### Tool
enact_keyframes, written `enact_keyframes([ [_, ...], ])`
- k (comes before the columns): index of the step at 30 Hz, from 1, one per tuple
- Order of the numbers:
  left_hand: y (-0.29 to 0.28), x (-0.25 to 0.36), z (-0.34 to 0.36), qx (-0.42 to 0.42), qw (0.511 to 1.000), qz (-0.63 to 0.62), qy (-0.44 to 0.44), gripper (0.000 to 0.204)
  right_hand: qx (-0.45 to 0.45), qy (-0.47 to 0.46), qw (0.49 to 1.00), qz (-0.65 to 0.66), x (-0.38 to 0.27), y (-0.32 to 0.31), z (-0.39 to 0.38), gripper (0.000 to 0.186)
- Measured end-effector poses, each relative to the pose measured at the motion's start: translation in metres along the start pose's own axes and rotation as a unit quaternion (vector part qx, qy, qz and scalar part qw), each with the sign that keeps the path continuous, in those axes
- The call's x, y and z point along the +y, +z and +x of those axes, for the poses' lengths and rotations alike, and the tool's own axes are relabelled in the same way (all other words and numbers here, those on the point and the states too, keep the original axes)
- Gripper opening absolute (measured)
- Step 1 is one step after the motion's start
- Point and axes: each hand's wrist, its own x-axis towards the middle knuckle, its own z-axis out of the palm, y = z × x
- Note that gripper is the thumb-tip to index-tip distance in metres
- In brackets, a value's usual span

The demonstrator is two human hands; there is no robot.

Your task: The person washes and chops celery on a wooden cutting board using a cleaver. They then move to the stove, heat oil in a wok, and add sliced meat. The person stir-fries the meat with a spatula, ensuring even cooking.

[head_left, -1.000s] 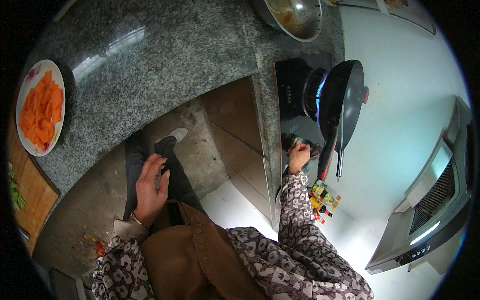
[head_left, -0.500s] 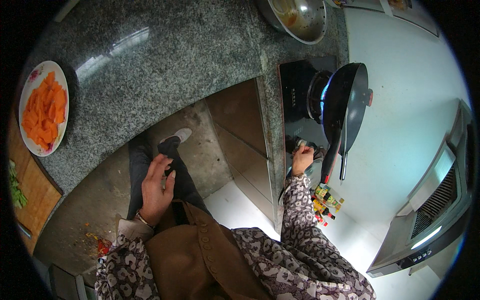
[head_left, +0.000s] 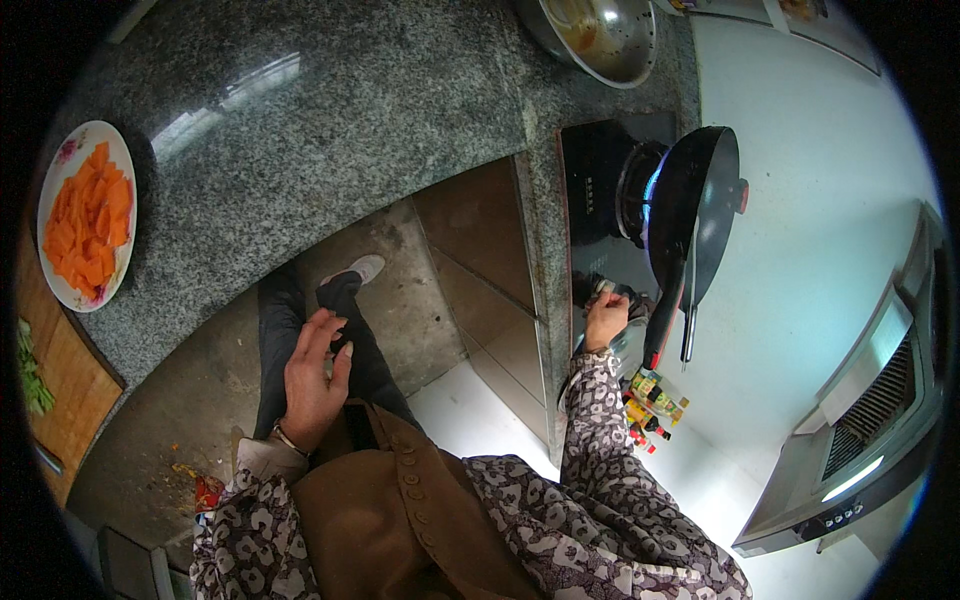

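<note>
My right hand (head_left: 605,318) rests on the black stove top (head_left: 592,215) at its near edge, fingers curled over something small and dark; what it grips is too hidden to name. Just right of it a black wok (head_left: 705,210) sits on a lit burner (head_left: 640,190) with a blue flame, its long handle (head_left: 664,318) pointing back toward me. My left hand (head_left: 312,378) hangs in front of my body over my dark trousers, fingers apart and holding nothing.
A grey granite counter (head_left: 330,140) curves around me. On it stand a plate of sliced carrot (head_left: 88,222) at left and a metal bowl (head_left: 600,35) at the far end. A wooden cutting board (head_left: 60,375) with greens lies lower left. Small bottles (head_left: 650,400) and a range hood (head_left: 860,420) stand right.
My right hand has stayed at the stove's near edge. My left hand has shifted only slightly in front of my body. The view itself has drifted a little.
</note>
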Motion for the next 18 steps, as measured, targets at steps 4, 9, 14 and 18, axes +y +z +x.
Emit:
enact_keyframes([
  [4,0.000,0.001,0.000,0.000,1.000,0.000,-0.003,0.032,0.006,0.000,1.000,0.000,-0.002,-0.002,-0.001,0.029],
  [9,-0.003,0.006,0.003,0.002,1.000,0.008,0.012,0.030,0.000,0.006,1.000,-0.012,-0.009,-0.001,0.001,0.030],
  [14,-0.004,0.009,0.004,0.000,1.000,0.023,0.020,0.030,0.018,-0.011,0.999,0.036,-0.001,0.000,-0.005,0.033],
  [18,-0.003,0.024,0.008,0.004,0.999,0.033,0.030,0.030,0.007,0.042,0.997,0.068,-0.048,-0.024,-0.021,0.028],
])
